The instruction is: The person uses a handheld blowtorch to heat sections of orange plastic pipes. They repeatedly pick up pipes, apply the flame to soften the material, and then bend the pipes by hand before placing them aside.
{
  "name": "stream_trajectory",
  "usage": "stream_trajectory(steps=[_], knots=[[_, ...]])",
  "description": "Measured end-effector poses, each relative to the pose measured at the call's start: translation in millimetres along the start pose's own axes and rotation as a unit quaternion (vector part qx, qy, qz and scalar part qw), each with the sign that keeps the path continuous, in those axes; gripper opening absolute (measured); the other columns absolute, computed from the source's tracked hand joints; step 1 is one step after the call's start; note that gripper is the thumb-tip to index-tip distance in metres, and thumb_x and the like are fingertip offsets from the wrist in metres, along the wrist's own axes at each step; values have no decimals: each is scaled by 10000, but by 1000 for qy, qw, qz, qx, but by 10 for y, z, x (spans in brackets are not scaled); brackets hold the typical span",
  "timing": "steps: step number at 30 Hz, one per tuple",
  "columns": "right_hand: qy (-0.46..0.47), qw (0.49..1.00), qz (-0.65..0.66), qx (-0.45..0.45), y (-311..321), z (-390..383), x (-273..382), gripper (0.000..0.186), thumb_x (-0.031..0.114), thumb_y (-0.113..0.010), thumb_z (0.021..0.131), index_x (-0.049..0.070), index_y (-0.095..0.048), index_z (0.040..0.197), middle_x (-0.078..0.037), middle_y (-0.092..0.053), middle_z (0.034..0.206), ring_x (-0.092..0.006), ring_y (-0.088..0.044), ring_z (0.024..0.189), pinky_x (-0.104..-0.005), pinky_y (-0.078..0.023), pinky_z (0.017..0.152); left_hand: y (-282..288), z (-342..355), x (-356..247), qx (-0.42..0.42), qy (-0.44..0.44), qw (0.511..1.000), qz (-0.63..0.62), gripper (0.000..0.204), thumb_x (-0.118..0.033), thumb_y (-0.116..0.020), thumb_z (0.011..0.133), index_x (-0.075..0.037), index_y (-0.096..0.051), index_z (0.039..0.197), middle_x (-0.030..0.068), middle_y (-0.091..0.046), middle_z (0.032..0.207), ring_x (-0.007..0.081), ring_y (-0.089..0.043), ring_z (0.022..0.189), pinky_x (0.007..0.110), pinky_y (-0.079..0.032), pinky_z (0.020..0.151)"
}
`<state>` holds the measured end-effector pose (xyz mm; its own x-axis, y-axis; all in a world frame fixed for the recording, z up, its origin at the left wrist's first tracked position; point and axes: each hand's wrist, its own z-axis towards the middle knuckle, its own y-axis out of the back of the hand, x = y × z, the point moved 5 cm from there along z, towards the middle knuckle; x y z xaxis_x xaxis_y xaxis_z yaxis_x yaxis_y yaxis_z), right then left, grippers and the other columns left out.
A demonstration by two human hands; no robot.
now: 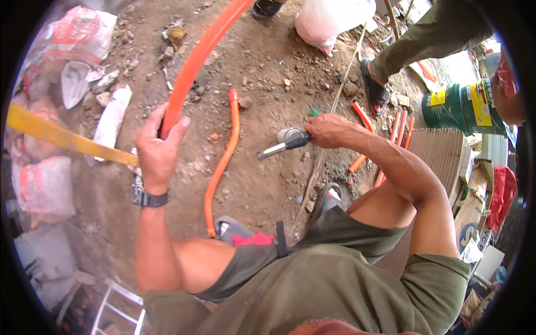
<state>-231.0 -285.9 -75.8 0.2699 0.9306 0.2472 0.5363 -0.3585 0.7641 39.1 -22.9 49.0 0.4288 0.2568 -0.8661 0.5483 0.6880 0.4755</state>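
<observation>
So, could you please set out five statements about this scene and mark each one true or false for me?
1. The left hand grips an orange pipe. True.
2. The right hand is empty. False: it holds a torch.
3. The torch touches the orange pipe in the left hand. False: the two are apart.
4. A bent pipe lies on the ground. True.
5. The bent pipe is blue. False: it is orange.
</observation>
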Motion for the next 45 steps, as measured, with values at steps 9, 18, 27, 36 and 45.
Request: stream_trajectory(steps=[9,18,27,36,45], knots=[[20,999,-25,-5,29,-46,-42,344,247,-760,784,64,-698,1070,-160,-708,1033,-374,-693,1007,-502,-558,834,-61,2,-9,5,-13,1000,14,401,-117,-803,899,15,-675,1256,37,-719,963,90,-618,844,271,-525,774],[12,998,0,56,276,-163,-38,525,317,-817,784,68,-665,1221,-159,-684,1128,-363,-657,1109,-491,-543,911,-175,41,61,90,10,996,18,382,-160,-793,897,12,-690,1223,81,-736,941,108,-646,829,292,-533,771],[196,891,-3,-410,1450,-705,688,402,304,-786,857,52,-663,1145,-132,-660,1057,-324,-645,1021,-451,-535,873,-144,39,-55,171,-67,981,56,379,-177,-796,872,-27,-702,1208,126,-733,931,192,-686,784,328,-538,737],[148,941,76,-295,1383,-558,644,331,270,-745,902,108,-671,1182,-68,-711,995,-279,-700,913,-417,-547,761,-386,-48,-206,317,-44,946,49,382,-285,-768,903,-66,-703,1209,109,-725,902,221,-679,769,350,-522,710],[150,946,126,-260,1344,-491,654,260,269,-730,902,121,-696,1112,-94,-705,921,-311,-695,891,-438,-539,746,-565,-246,-318,351,-8,931,104,452,-391,-711,948,-60,-639,1246,160,-688,859,339,-669,803,426,-514,730]])
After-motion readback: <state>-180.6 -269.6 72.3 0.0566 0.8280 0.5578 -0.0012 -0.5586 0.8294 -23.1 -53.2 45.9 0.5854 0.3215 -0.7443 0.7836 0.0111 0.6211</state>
